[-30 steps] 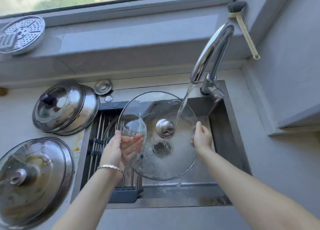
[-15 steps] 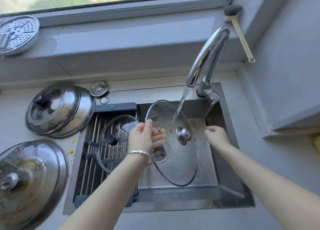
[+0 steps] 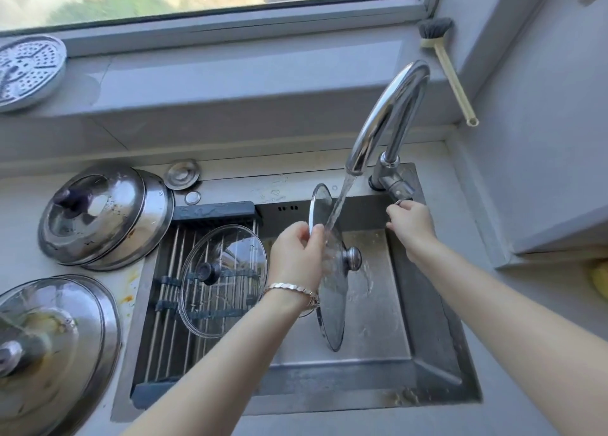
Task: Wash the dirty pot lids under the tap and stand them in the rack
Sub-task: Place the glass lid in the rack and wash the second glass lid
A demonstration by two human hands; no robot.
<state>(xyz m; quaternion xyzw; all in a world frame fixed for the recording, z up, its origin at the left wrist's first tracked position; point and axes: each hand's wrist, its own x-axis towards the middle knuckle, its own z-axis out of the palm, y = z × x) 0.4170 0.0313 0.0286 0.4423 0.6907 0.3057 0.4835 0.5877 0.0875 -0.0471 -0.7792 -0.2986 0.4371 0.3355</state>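
Glass lid (image 3: pixel 332 291), edge-up under the stream, is gripped at its rim by the left hand (image 3: pixel 296 258); the right hand (image 3: pixel 411 225) pinches the tap lever (image 3: pixel 396 189). A second lid (image 3: pixel 223 277) stands in the rack (image 3: pixel 164 304) just left of the gripping hand. Further left, the steel lids (image 3: pixel 105 215) look unwashed.

no readable text, labels or numbers

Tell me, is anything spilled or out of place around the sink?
Yes: orange smears stain the counter just left of the sink, beside the stacked lids. They look like spilled sauce. Nothing else stands out.
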